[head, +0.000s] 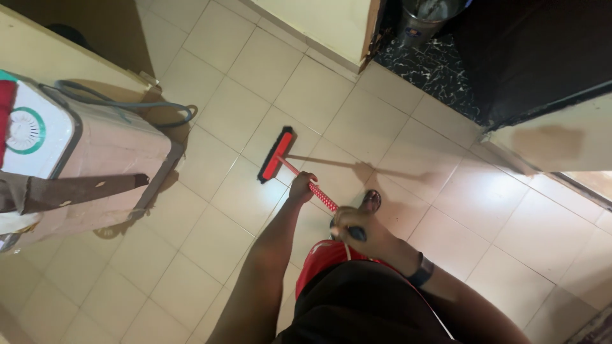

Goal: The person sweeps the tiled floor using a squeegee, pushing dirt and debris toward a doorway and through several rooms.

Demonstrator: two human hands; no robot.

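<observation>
a long-handled floor brush with a red-and-black head (276, 154) and a red handle dotted white is held by both hands over a cream tiled floor (446, 210). the left hand (301, 187) is wrapped shut around the handle partway down, nearer the head. the right hand (357, 228) is closed around the dark grip at the top end of the handle, close to the body; a dark wristband (421, 272) is worn on that wrist. the brush head is set on the tiles in the middle of the scene, angled, with the handle running back and right toward the person. a foot in a dark sandal (371, 201) is seen just right of the handle, between the two hands. red and black clothing fills the near centre.

at far left, a white twin-tub washing machine (95, 153) is stood on the floor, with a grey hose (127, 102) looped behind it and a brown cloth (70, 191) draped across its near side. at far right, a dark doorway with a black marbled threshold (433, 70) is visible, and a metal bucket (427, 16) is set inside it.
</observation>
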